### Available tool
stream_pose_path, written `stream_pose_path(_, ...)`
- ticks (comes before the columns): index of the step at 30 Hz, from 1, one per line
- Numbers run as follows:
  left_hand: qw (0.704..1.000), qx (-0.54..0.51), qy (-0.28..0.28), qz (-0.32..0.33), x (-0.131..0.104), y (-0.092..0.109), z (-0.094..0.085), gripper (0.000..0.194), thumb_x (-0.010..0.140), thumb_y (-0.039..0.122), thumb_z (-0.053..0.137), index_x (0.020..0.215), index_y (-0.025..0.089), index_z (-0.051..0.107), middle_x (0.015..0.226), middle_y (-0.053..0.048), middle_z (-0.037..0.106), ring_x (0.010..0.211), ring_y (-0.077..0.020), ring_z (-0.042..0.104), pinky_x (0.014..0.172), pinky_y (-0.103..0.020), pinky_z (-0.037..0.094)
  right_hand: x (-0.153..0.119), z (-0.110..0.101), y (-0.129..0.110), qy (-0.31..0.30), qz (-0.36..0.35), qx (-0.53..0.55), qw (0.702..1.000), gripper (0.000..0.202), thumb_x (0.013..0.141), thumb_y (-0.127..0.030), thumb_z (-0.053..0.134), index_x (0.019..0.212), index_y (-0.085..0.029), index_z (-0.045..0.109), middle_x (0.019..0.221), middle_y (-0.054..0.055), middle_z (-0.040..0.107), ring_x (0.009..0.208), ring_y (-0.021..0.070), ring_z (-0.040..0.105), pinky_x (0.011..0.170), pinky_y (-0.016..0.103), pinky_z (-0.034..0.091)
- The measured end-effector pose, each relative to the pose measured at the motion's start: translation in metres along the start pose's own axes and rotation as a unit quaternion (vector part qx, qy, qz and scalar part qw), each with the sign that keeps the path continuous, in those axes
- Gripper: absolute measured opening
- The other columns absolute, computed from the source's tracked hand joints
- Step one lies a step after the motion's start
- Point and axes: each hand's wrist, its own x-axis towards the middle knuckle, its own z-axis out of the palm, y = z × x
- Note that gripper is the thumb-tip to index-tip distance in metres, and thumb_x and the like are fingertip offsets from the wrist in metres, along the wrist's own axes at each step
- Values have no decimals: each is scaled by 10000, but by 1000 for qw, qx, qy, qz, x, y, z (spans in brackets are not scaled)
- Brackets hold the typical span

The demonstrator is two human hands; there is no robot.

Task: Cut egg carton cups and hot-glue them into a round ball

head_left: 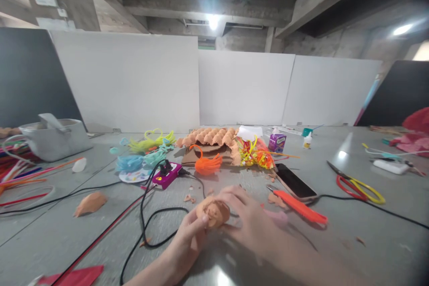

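A lump of orange-brown clay-like material (pixel 213 212), rounded with a rough, folded middle, is held between my two hands just above the grey table. My left hand (pixel 192 237) grips it from the lower left, the thumb pressed on its front. The fingers of my right hand (pixel 246 216) curl over its upper right side, slightly blurred. Small crumbs (pixel 189 198) of the same colour lie behind it. An orange yarn-like bundle (pixel 208 164) sits farther back, in front of a bumpy orange-brown piece (pixel 209 136) on cardboard.
A purple power socket (pixel 166 176) and looping black cable (pixel 142 228) are at left. An orange cutter (pixel 301 207), a phone (pixel 295 182) and scissors (pixel 357 185) lie at right. A grey bucket (pixel 56 140) stands far left; white panels (pixel 246 89) rise behind.
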Motion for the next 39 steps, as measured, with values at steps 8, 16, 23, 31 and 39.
stream_pose_path(8,998,56,3,-4,-2,0,5,468,707,360,752,1141,220,644,1172,-93,668,1135,-285,556,972,-368,394,-6,-4,16,45,-39,-6,998,386,747,-141,705,1093,-227,556,1080,72,523,1020,237,545,890,424,472)
stream_pose_path(16,916,350,93,173,-9,2,1,556,614,155,816,1115,319,641,1236,-44,583,1239,-300,426,1062,-390,280,-4,-12,36,45,-37,61,996,338,733,-254,753,1044,-262,621,1086,38,511,1043,202,532,920,373,439)
stream_pose_path(23,887,401,126,189,-9,6,5,398,592,176,819,966,270,720,1061,-70,660,1116,-329,506,1046,-448,271,-4,-12,38,37,-47,70,996,359,758,-332,734,1076,-252,587,1089,52,531,1042,209,536,924,382,438)
stream_pose_path(31,882,412,120,194,-9,10,9,374,568,182,831,921,271,742,989,-70,676,1033,-314,549,1000,-432,319,-4,-14,41,57,-76,33,995,246,767,-359,722,972,-256,633,1062,58,521,1013,212,548,880,391,457)
stream_pose_path(39,876,423,122,197,-7,9,6,394,586,158,817,949,288,736,1022,-58,690,1055,-302,552,1039,-431,293,-4,-15,35,71,-106,29,991,319,772,-322,724,1025,-243,546,1041,53,545,994,208,536,867,376,463)
